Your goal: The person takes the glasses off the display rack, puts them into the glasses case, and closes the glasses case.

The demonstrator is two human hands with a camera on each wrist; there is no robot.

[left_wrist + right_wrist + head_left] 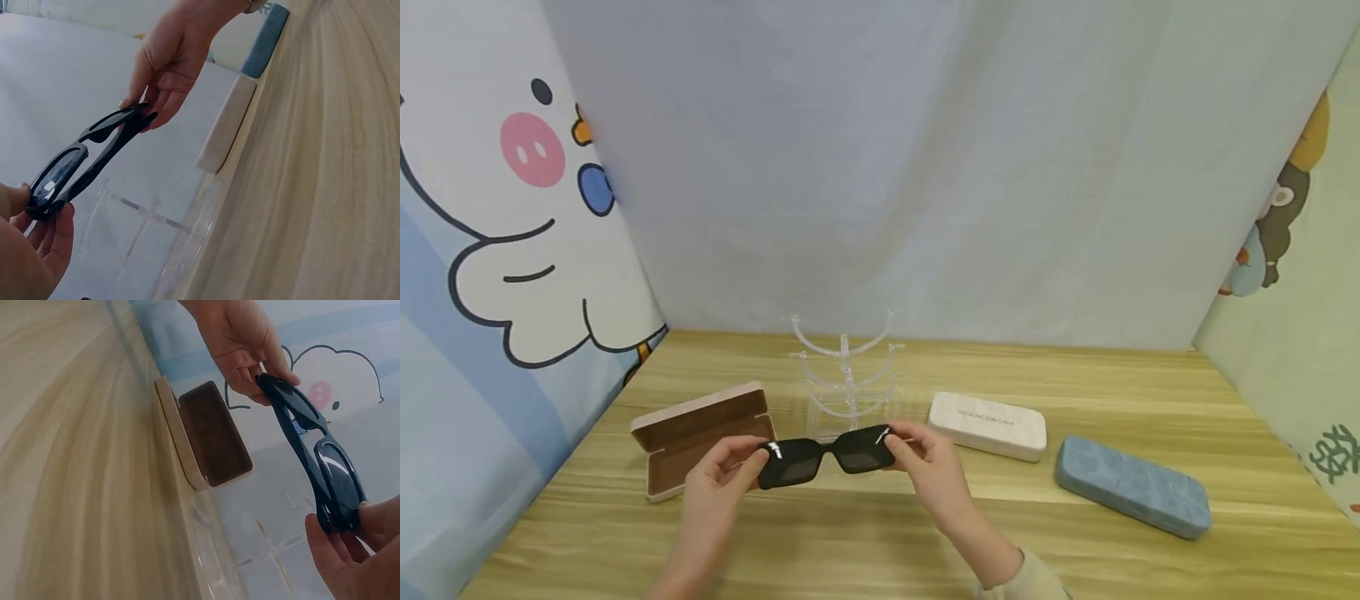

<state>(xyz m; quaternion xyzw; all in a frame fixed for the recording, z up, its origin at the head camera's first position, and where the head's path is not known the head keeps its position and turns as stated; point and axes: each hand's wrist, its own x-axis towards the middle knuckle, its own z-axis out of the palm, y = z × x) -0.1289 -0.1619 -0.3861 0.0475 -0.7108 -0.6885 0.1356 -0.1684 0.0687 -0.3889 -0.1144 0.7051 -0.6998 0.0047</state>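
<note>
Black rectangular sunglasses [797, 462] are held up in the air between both hands, lenses uppermost in the head view. My left hand [718, 492] pinches the left end of the frame between thumb and fingers. At the other end, my right hand [936, 475] pinches the frame the same way. In the left wrist view the temples of the sunglasses [94, 169] look folded behind the lenses. Just behind them stands a clear display rack [848, 375] with several curved tiers and no glasses on it. An open glasses case [707, 425] with brown lining lies beyond my left hand.
A closed white glasses case [988, 425] lies right of the rack, with a closed blue glasses case [1131, 486] farther right. All stand on a wood-grain table [865, 550]. A pale cloth backdrop [880, 167] rises behind, with printed cloths at both sides.
</note>
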